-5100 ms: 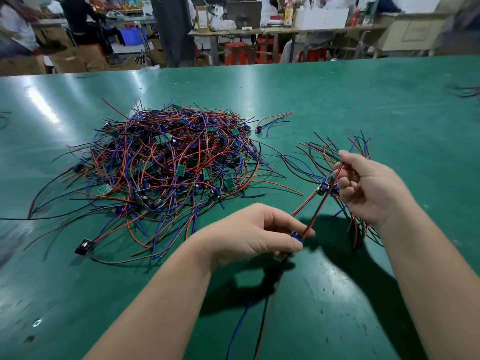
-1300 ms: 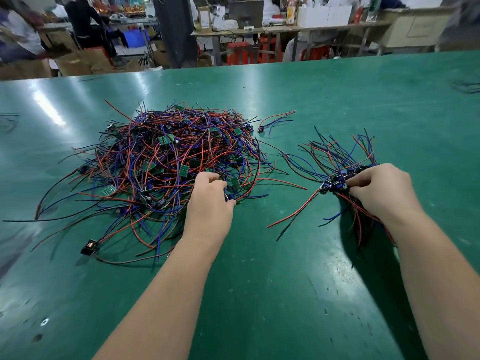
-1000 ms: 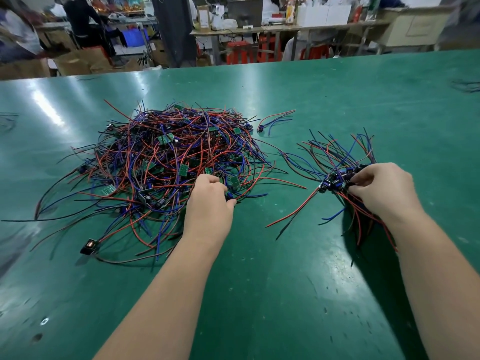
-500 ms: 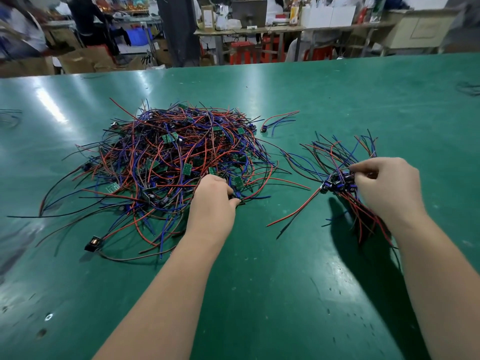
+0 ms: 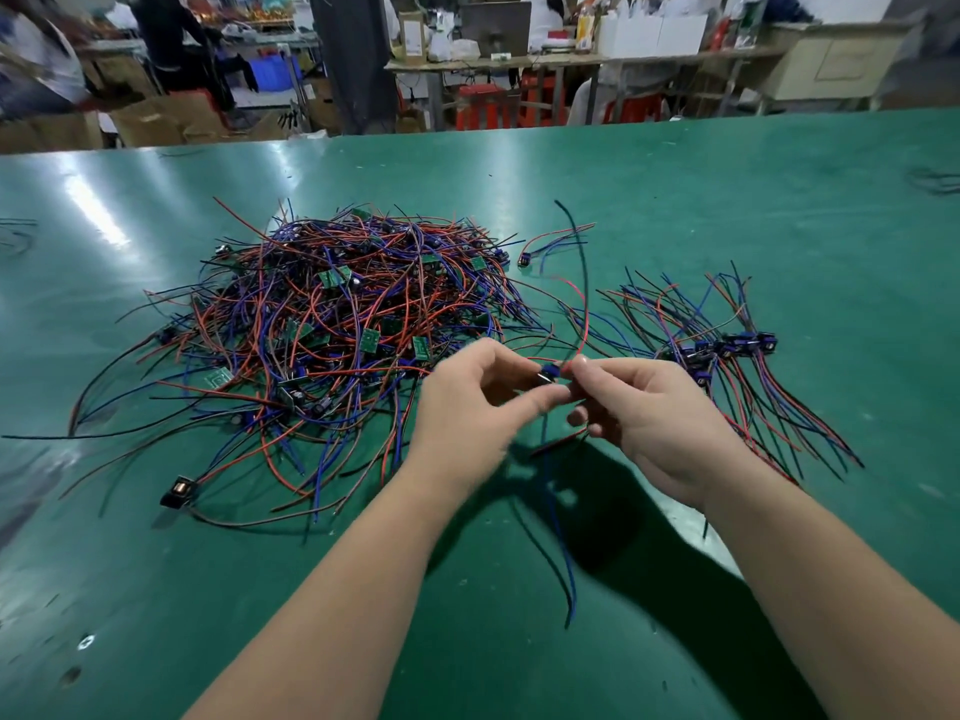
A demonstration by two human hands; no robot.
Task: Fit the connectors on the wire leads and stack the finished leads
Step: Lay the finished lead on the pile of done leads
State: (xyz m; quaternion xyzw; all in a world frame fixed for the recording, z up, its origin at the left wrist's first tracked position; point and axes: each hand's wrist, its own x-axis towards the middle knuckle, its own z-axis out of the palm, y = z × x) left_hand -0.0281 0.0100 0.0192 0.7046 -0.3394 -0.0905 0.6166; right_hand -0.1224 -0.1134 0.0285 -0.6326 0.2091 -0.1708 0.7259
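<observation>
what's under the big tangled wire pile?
Only the green table shows around the pile; small green boards lie in its upper layers. Whatever is beneath its middle is covered by wires.
</observation>
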